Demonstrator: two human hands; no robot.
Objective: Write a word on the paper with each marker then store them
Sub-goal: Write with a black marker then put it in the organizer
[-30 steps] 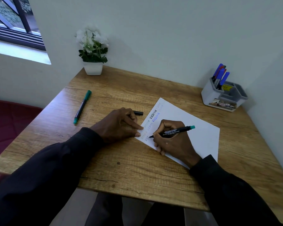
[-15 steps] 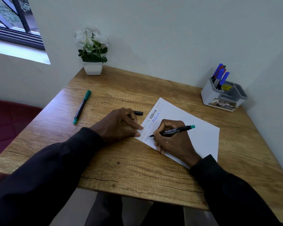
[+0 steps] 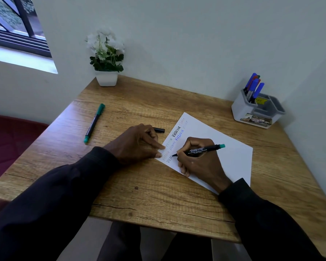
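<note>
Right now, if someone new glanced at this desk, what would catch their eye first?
The right hand writing on the white paper at the middle of the desk with a black teal-ended marker, while the left hand pins the sheet's edge. Next, the blue markers in the organizer at the far right corner.

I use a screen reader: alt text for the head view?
A right hand writes with a teal-ended black marker on paper while the left hand presses its edge, on a wooden table. A green marker lies left; a marker organizer stands back right.

Head-worn view, down over the desk [image 3: 158, 194].
</note>
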